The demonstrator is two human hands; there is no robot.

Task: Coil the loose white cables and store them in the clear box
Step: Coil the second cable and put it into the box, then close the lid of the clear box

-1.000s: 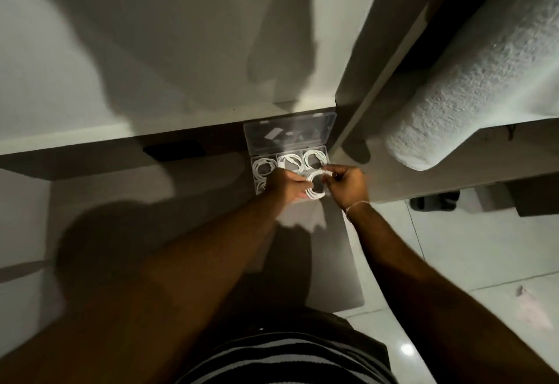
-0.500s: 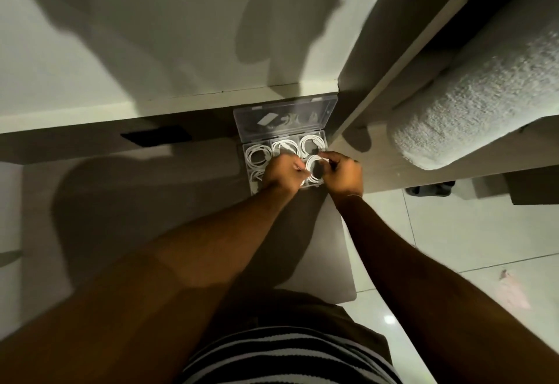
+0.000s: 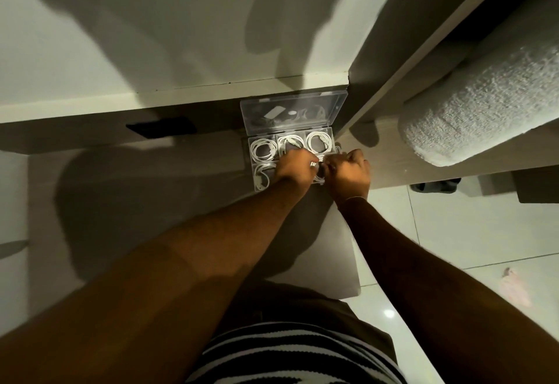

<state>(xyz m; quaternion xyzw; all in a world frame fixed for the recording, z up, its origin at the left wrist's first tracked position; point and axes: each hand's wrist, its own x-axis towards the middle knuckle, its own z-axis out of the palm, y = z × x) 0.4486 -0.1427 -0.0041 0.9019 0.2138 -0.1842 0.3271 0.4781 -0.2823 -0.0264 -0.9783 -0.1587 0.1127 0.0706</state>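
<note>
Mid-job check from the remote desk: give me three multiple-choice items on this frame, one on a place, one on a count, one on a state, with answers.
1. Where does the clear box sit?
A. On the tiled floor
B. On the desk, at its far edge by the wall
C. On the grey rolled textile

2. How many compartments in the back row show a coiled white cable?
A. One
B. Two
C. Three

3. What state is the box lid in?
A. Open, tipped back toward the wall
B. Shut over the cables
C. Lying detached on the floor

Answers:
1. B, the box rests on the desk just below the wall ledge.
2. C, the left coil, middle coil and right coil each fill one compartment.
3. A, the lid stands behind the box while the left hand and right hand work a cable over the front row.
</note>
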